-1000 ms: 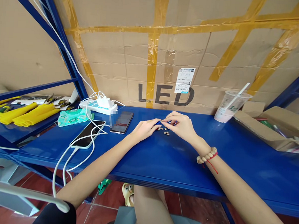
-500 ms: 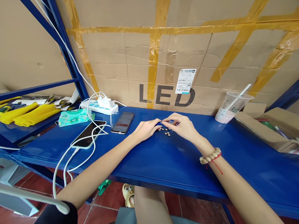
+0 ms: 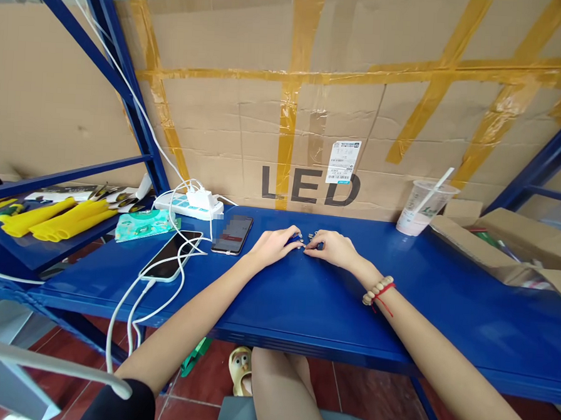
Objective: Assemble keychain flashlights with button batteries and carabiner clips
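Observation:
My left hand [image 3: 275, 245] rests on the blue tabletop [image 3: 276, 297], its thumb and index finger curved and apart. Close to its thumb tip lies a small light-coloured piece [image 3: 302, 241]. Facing it, my right hand [image 3: 333, 248] wears a beaded bracelet [image 3: 378, 290] with a red string. Thumb and index finger of that hand are pinched together low over the table. Whatever sits in the pinch is too small to make out. Other small round pieces [image 3: 311, 235] lie just behind the right fingertips, partly hidden by the hand.
To the left lie two phones, a dark one [image 3: 233, 235] and a white-edged one [image 3: 171, 256], with white cables, a power strip [image 3: 187, 204] and a green packet [image 3: 143, 223]. A plastic cup with straw [image 3: 424, 208] and an open cardboard box [image 3: 508, 247] stand right. A large taped carton [image 3: 247, 120] stands behind.
My hands have drawn apart; their fingertips were together over the small pieces. The right fingers have come down to the tabletop, and the left thumb and index finger have opened. The view has tilted up slightly.

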`<action>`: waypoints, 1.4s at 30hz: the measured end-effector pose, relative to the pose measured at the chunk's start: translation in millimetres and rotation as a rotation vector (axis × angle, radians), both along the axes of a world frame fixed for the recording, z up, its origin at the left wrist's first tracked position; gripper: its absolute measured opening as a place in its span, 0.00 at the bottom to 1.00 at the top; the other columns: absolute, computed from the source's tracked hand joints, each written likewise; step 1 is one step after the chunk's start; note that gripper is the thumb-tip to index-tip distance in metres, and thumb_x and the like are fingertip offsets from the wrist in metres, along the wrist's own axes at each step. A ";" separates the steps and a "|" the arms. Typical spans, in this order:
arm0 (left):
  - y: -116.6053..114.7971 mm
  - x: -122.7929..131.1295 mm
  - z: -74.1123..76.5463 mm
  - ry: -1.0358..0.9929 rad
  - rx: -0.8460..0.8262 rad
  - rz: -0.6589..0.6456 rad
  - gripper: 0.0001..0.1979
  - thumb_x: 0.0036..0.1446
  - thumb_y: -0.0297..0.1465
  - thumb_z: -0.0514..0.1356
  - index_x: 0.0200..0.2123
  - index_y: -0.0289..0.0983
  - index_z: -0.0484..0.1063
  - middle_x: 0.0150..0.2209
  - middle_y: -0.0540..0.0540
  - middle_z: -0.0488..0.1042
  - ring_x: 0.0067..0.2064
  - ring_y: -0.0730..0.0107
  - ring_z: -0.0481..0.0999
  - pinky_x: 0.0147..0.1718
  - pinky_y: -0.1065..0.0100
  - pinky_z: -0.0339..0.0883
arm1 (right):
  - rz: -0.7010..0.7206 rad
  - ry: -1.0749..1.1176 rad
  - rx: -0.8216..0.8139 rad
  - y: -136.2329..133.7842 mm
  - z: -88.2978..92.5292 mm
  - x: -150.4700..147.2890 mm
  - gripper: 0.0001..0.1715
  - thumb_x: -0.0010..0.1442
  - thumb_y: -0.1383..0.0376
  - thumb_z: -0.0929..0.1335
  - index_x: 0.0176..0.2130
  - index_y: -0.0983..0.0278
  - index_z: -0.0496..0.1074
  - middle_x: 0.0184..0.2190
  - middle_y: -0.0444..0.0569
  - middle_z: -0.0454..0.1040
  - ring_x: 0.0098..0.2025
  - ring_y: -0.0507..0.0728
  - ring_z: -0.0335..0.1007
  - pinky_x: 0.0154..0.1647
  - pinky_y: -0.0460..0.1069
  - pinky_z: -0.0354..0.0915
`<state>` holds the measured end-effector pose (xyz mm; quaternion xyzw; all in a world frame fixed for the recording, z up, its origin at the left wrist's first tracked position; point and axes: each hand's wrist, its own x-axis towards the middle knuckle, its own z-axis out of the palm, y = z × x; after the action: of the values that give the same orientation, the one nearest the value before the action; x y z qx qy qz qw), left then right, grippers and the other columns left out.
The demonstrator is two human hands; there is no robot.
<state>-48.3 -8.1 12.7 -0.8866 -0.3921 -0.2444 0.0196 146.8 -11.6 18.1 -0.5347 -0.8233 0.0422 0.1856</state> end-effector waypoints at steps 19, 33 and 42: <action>0.9 -1.8 -3.6 0.003 0.071 0.058 0.16 0.61 0.38 0.48 0.45 0.40 0.69 0.40 0.47 0.77 0.40 0.65 0.77 0.33 0.72 0.66 | 0.050 0.393 0.322 -14.1 5.7 -23.5 0.09 0.55 0.59 0.67 0.32 0.59 0.76 0.34 0.43 0.75 0.23 0.47 0.65 0.24 0.44 0.59; 1.9 0.0 -2.0 -0.037 0.029 0.056 0.15 0.62 0.39 0.47 0.45 0.41 0.67 0.40 0.49 0.77 0.41 0.66 0.76 0.33 0.73 0.64 | 0.029 0.383 0.214 -16.3 6.4 -23.4 0.14 0.58 0.57 0.63 0.33 0.60 0.76 0.36 0.45 0.75 0.25 0.48 0.67 0.27 0.45 0.60; 8.3 -4.6 -4.3 -0.054 0.025 0.107 0.09 0.62 0.36 0.48 0.41 0.42 0.64 0.38 0.51 0.74 0.39 0.70 0.73 0.32 0.74 0.63 | -0.028 -0.015 0.070 -9.7 10.1 -2.7 0.09 0.53 0.55 0.68 0.33 0.53 0.77 0.36 0.41 0.75 0.35 0.53 0.69 0.24 0.45 0.53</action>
<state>-52.9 0.3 8.4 -0.8571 -0.4364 -0.2717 0.0331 144.2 -21.3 28.2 -0.5395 -0.8182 0.0069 0.1986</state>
